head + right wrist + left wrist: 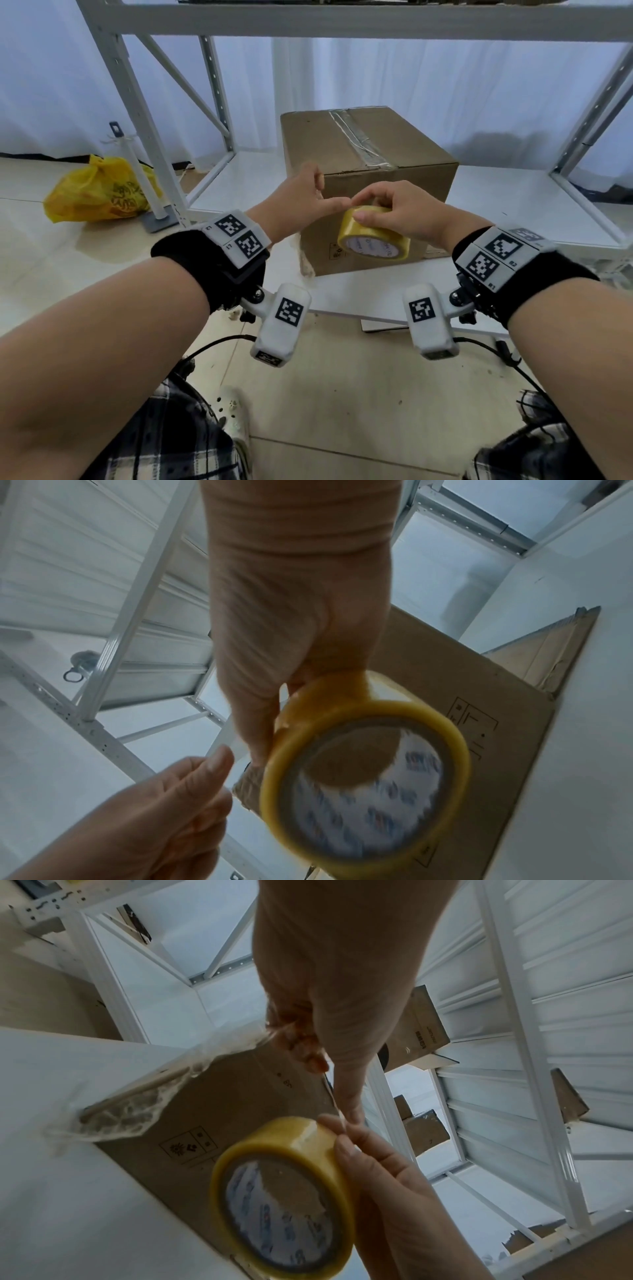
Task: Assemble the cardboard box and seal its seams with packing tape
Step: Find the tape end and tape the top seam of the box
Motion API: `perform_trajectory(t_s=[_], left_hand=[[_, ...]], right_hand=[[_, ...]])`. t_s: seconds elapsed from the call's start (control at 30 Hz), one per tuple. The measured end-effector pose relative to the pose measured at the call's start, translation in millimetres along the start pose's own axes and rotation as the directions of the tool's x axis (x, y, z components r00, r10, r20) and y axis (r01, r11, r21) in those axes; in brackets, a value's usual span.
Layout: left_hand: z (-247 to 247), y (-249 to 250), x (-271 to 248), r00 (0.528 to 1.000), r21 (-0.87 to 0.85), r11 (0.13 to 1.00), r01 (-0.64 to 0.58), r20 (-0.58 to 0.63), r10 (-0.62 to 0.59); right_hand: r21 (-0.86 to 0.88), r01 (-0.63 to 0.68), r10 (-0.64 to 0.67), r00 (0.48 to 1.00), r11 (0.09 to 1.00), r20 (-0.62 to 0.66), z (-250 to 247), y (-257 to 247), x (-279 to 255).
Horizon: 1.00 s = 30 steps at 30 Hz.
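On the shelf: closed cardboard box, top seam taped.
Right hand: fingers curled round the tape roll, before the box.
Left hand: thumb extended to the roll's rim, other fingers curled.

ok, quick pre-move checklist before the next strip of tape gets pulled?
1. Tape roll gripped by right hand: ok.
2. Left hand at the roll: ok, forefinger touching it.
3. Free tape end found: cannot tell.
4. Box closed, top seam taped: ok.
5. Box seated flat on the shelf: ok.
6. Crumpled tape at the box's lower corner: not ok, bunched up.
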<state>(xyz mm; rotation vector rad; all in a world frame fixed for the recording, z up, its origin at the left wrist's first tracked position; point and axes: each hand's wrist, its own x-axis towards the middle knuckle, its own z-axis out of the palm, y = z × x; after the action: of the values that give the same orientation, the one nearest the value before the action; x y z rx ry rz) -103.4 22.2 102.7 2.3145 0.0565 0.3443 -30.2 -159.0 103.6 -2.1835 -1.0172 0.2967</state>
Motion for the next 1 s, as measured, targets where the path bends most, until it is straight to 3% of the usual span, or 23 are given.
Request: perform_trajectory(t_s=[0.2, 0.4, 0.53, 0.8, 0.9, 1.0], left_hand=[[-7.0, 3.5, -1.9, 0.999, 0.102, 0.995, -0.020, 0.032, 0.017], [-12.1, 3.8, -7.7, 0.994, -0.021, 1.000, -0.016, 0.111, 0.018], [-6.5, 9.1, -5.7, 0.997, -0.088, 0.996, 0.002, 0.082, 0.005], [-2.1, 7.7, 1.1, 0.992, 0.179, 0.977, 0.112, 0.035, -0.120], [-5.0, 5.0, 1.4, 0.993, 0.215, 0.970, 0.110, 0.027, -0.119], [-3.5, 9.0, 0.2, 0.987, 0.213, 0.966, 0.146, 0.038, -0.158]], right_hand=[[0.026, -0.072, 0.070, 0.995, 0.997, 0.071, 0.5, -9.4, -1.3], [-0.012, -0.060, 0.060, 0.998, 0.998, -0.023, -5.7, 1.0, 0.3], [-0.005, -0.030, 0.030, 0.996, 1.000, -0.079, -5.2, -0.4, 1.2], [0.005, 0.020, -0.019, 0.996, 1.000, -0.090, 0.1, -14.8, 4.3], [0.018, 0.009, -0.009, 1.000, 1.000, -0.004, -1.3, -11.7, 2.6], [0.001, -0.003, 0.003, 1.000, 1.000, -0.022, -0.1, -9.5, 3.5]])
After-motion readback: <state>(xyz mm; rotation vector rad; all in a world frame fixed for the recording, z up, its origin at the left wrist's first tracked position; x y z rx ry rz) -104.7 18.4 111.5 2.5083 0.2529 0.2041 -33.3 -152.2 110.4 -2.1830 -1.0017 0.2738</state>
